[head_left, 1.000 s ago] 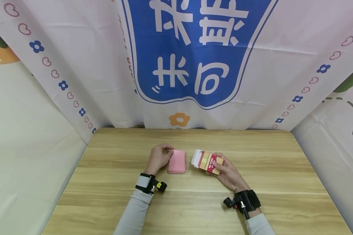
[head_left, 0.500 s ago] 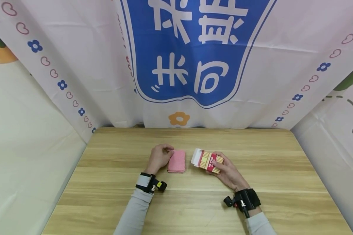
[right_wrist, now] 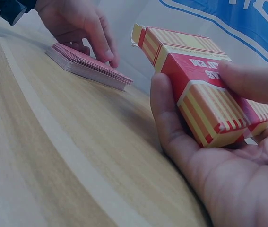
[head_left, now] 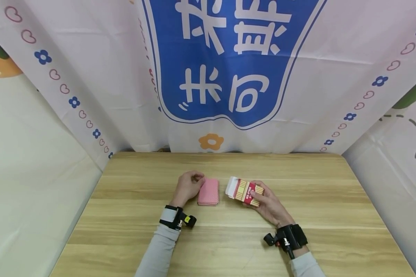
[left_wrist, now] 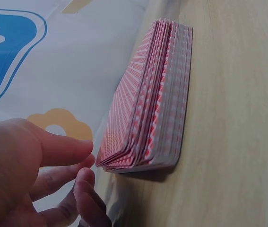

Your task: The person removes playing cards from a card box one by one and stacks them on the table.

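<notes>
A stack of playing cards (head_left: pixel 208 192) with pink-and-red patterned backs lies face down on the wooden table, its edges slightly uneven. At the stack's upper left corner is my left hand (head_left: pixel 188 187), with loosely bent fingers. In the left wrist view its fingertips (left_wrist: pixel 87 147) come right up to the corner of the cards (left_wrist: pixel 145 101), not wrapped round them. To the right, my right hand (head_left: pixel 271 204) holds a red and yellow striped card box (right_wrist: pixel 197 80), thumb across its front and fingers behind. The box's white end flap (head_left: pixel 232 187) stands open, pointing left toward the cards.
The wooden table (head_left: pixel 215 246) extends around both hands. A printed white cloth (head_left: pixel 131 127) with a blue panel hangs behind its far edge, and pale cloth covers both sides. Each wrist wears a black strap with a small camera.
</notes>
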